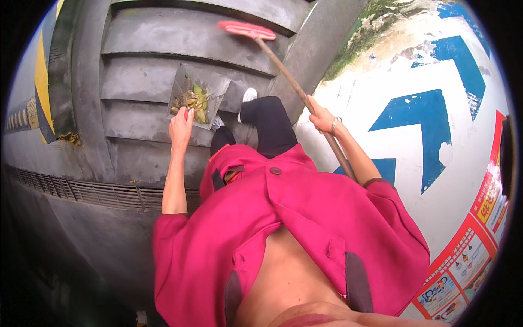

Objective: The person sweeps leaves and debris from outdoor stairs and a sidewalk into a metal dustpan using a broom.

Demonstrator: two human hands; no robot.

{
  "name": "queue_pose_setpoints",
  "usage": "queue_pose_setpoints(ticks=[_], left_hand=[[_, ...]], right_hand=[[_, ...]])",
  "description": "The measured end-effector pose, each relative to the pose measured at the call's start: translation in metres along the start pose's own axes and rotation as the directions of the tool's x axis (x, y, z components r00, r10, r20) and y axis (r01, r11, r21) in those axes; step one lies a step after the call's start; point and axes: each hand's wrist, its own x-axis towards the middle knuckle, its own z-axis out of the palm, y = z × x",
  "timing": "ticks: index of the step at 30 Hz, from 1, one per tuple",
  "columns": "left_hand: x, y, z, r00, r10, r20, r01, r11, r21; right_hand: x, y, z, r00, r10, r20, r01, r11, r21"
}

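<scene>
My left hand is closed at the near side of a grey metal dustpan, apparently round its handle, which the fingers mostly cover. Yellow, green and brown leaves lie in the pan. A long wooden-handled broom is in my right hand, whose fingers wrap round the upper part of the stick. Its pink-red head reaches over the steps, up and to the left of that hand. The stick's near end runs down beside my right forearm.
Grey concrete steps rise ahead, with a sloped concrete edge on their right. My white shoe is on a step beside the dustpan. A drain grate crosses at the lower left. At right stands a white wall with blue arrows.
</scene>
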Motion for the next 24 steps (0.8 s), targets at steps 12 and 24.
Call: queue_pose_setpoints(ticks=[12,24], left_hand=[[0.027,0.016,0.025,0.993,0.042,0.106,-0.043,0.999,0.010],[0.011,0.000,0.007,0.991,0.013,0.135,-0.027,0.995,0.097]], right_hand=[[-0.099,0.000,0.016,0.925,-0.226,0.307,0.164,0.963,0.215],[-0.029,-0.008,0.060,0.905,-0.163,0.394,0.048,0.957,0.285]])
